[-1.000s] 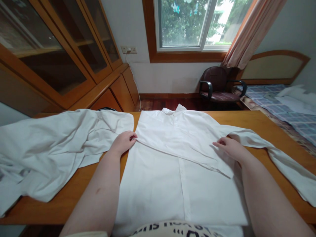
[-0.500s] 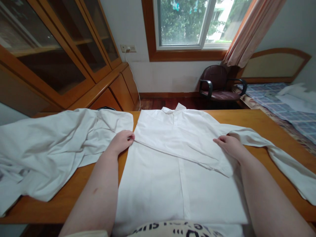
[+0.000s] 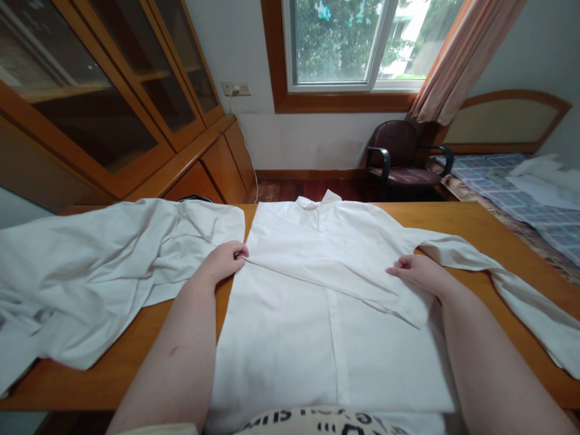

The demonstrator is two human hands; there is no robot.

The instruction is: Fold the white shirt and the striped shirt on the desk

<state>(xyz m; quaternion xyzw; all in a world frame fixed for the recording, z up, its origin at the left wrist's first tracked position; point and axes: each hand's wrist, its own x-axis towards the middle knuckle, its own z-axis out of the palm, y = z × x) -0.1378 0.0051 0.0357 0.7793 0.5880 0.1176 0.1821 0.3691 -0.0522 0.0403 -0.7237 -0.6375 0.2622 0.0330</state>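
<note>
A white button-up shirt (image 3: pixel 290 338) lies spread on the wooden table, its collar at the far edge. One sleeve (image 3: pixel 326 266) is folded across the chest, slanting down to the right. My left hand (image 3: pixel 229 258) pinches the fold at the shirt's left side, where that sleeve begins. Near the other end of this sleeve, my right hand (image 3: pixel 417 272) has its fingers curled and closed on the white cloth; its fingertips are partly hidden. The other sleeve (image 3: pixel 498 272) stretches out to the right over the table.
A heap of white cloth (image 3: pixel 118 266) covers the left of the wooden table (image 3: pixel 453 211). Beyond the table are a glass-door cabinet (image 3: pixel 136 103), an office chair (image 3: pixel 403 151) below the window, and a bed (image 3: pixel 512 175) on the right.
My right hand has shifted slightly left and down along the cloth. My left hand stays nearly in place, still pinching the fold.
</note>
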